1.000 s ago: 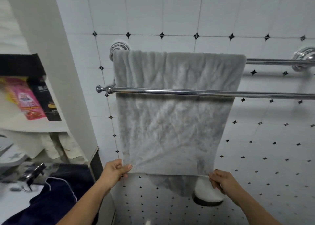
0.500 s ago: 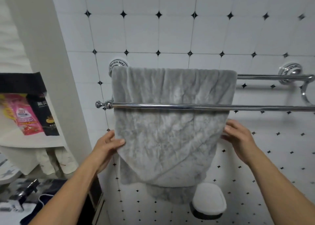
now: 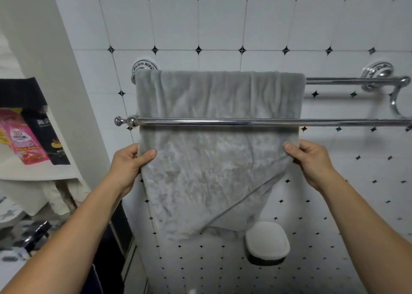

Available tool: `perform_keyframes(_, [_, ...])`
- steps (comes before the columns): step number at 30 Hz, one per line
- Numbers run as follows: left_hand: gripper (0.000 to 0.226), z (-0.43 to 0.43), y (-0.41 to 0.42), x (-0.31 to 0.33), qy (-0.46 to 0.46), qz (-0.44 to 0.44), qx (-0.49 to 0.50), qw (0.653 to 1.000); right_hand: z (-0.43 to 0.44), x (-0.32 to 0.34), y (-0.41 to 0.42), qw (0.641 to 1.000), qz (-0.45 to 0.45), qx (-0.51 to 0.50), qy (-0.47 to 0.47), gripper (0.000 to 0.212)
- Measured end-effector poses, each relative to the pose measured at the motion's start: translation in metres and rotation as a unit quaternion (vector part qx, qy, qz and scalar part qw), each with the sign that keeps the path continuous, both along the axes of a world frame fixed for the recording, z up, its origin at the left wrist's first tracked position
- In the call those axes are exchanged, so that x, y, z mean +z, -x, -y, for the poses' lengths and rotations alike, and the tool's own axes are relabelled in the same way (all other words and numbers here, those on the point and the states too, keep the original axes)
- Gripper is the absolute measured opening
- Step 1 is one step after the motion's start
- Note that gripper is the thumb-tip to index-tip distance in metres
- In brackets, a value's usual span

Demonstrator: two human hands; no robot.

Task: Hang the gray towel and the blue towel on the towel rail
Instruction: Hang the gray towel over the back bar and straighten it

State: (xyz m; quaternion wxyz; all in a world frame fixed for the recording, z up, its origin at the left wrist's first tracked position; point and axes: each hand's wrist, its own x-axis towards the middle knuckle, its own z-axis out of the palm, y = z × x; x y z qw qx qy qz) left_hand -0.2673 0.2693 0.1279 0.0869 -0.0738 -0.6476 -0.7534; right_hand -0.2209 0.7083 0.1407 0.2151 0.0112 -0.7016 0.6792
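You face a white tiled wall dotted with small black diamonds. A soft gray plush towel (image 3: 211, 171) hangs over the far bar of a chrome double-bar towel rail (image 3: 334, 122), toward the rail's left end. The near bar crosses in front of the cloth.

Your left hand (image 3: 131, 162) pinches the towel's left edge just below the near bar, thumb on the front and fingers tucked behind. Your right hand (image 3: 310, 157) pinches the right edge at the same height in the same way. The matched grip looks meant to stretch the cloth sideways and level it. That seems needed, because the bottom hem runs on a slant, lower at the left, with the right corner drawn up.

The gray towel appears hung, apart from this straightening. A dark blue cloth (image 3: 104, 280) shows low at the left, beside your left forearm. It may be the blue towel, but too little shows to be sure.

The right stretch of both bars is bare. A white oval dish (image 3: 266, 242) sits on the wall below the towel. A pink packet (image 3: 22, 142) and a black packet (image 3: 49, 137) lean on a shelf at the left.
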Motion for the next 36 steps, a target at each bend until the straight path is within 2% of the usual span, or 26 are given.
perform_keyframes(4, [0.026,0.002,-0.008,-0.025,0.051,0.040,-0.005,0.998,-0.008,-0.027,-0.008,0.998,0.052,-0.001,-0.019,0.032])
perform_keyframes(8, [0.024,-0.001,-0.015,-0.030,0.075,0.069,-0.012,0.995,-0.004,-0.029,-0.018,0.997,0.077,0.011,-0.014,0.053])
perform_keyframes(10, [0.029,-0.006,-0.018,-0.017,0.076,0.065,-0.030,0.995,0.006,-0.013,-0.025,0.996,0.075,0.043,-0.024,0.041])
perform_keyframes(12, [0.034,-0.012,-0.021,0.008,0.055,0.051,-0.058,0.996,0.011,0.011,-0.033,0.990,0.075,0.073,-0.091,0.040])
perform_keyframes(13, [0.036,-0.014,-0.025,0.022,0.059,0.042,-0.062,0.995,0.012,0.026,-0.040,0.981,0.080,0.069,-0.162,0.039])
perform_keyframes(15, [0.036,-0.014,-0.040,0.053,0.165,0.039,-0.035,0.985,0.008,0.059,-0.058,0.951,0.059,-0.019,-0.304,0.037])
perform_keyframes(16, [0.030,-0.009,-0.048,0.067,0.247,0.047,-0.014,0.968,0.004,0.078,-0.067,0.940,0.021,-0.082,-0.330,0.038])
perform_keyframes(18, [0.030,0.003,-0.067,0.098,0.365,0.077,-0.004,0.928,0.000,0.119,-0.079,0.938,-0.064,-0.182,-0.287,0.034])
perform_keyframes(20, [0.038,0.009,-0.082,0.137,0.369,0.044,0.023,0.928,-0.001,0.151,-0.073,0.917,-0.071,-0.254,-0.299,0.034])
perform_keyframes(22, [0.038,0.008,-0.080,0.170,0.313,-0.061,0.130,0.939,0.004,0.173,-0.058,0.920,-0.021,-0.230,-0.315,0.035])
perform_keyframes(24, [0.032,-0.004,-0.064,0.194,0.271,-0.120,0.201,0.934,0.014,0.181,-0.042,0.960,0.022,-0.138,-0.243,0.035])
perform_keyframes(27, [0.030,-0.029,-0.037,0.203,0.293,-0.062,0.155,0.941,0.027,0.181,-0.028,0.987,0.047,-0.084,-0.128,0.030])
perform_keyframes(29, [0.028,-0.035,-0.030,0.201,0.297,-0.018,0.141,0.944,0.027,0.178,-0.021,0.992,0.045,-0.086,-0.083,0.023])
perform_keyframes(31, [0.025,-0.032,-0.029,0.198,0.291,0.002,0.160,0.943,0.024,0.176,-0.020,0.992,0.068,-0.080,-0.064,0.026])
perform_keyframes(33, [0.029,-0.032,-0.032,0.195,0.256,0.014,0.154,0.954,0.021,0.177,-0.021,0.992,0.097,-0.060,-0.049,0.024])
perform_keyframes(36, [0.029,-0.043,-0.035,0.191,0.145,0.057,0.122,0.980,0.018,0.182,-0.021,0.992,0.117,-0.047,-0.014,0.017])
